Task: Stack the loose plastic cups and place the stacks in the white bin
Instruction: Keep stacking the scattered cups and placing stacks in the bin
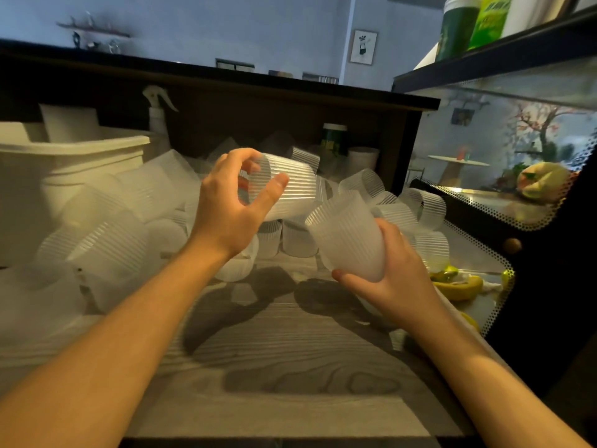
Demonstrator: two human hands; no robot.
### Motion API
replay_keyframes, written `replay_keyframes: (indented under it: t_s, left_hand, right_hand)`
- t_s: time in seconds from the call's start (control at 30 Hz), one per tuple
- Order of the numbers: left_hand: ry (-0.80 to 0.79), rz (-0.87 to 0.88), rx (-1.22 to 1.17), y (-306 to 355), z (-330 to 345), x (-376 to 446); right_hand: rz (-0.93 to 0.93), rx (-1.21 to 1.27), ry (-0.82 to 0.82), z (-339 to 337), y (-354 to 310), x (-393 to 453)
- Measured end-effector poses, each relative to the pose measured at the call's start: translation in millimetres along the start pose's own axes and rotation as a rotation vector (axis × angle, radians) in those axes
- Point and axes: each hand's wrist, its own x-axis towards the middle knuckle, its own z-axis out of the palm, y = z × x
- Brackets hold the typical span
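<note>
Gripping a translucent ribbed plastic cup [287, 189] above the wooden worktop [290, 367], the left hand [232, 205] is curling its thumb and fingers round the cup's narrow end, holding it on its side with the wider end pointing right. The right hand [387, 273] is holding a second frosted ribbed cup [349, 234] from below and behind, fingers wrapped round its base, its open mouth tilting up and left towards the first cup. The two cups are sitting near each other but apart. Both bare forearms are reaching in from the lower edge.

Behind and around the hands, a heap of loose frosted plastic cups [129, 221] is lying across the worktop, some upright, some tipped over, many blurring together so they cannot be counted. At the far left, the white plastic bin [80, 150] is standing beside the heap, its left side cut off by the frame. A white spray bottle [158, 114] is standing behind the bin. To the right, yellow peelings [458, 286] are lying on a metal tray [491, 276], partly hidden by the right wrist and cups.
</note>
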Motion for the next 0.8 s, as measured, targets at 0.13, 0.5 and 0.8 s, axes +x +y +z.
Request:
replay_keyframes:
  t_s: [0.13,0.5,0.8]
  left_hand:
    - [-0.123,-0.034,-0.24,14,1,-2]
    - [-0.463,0.0,-0.112,18,7,-10]
    - [-0.594,-0.033,-0.015,23,10,-13]
  right_hand:
    - [-0.025,-0.039,-0.018,0,0,0]
    - [-0.128,-0.103,-0.078,2,-3,-1]
    - [-0.1,-0.038,-0.033,3,2,1]
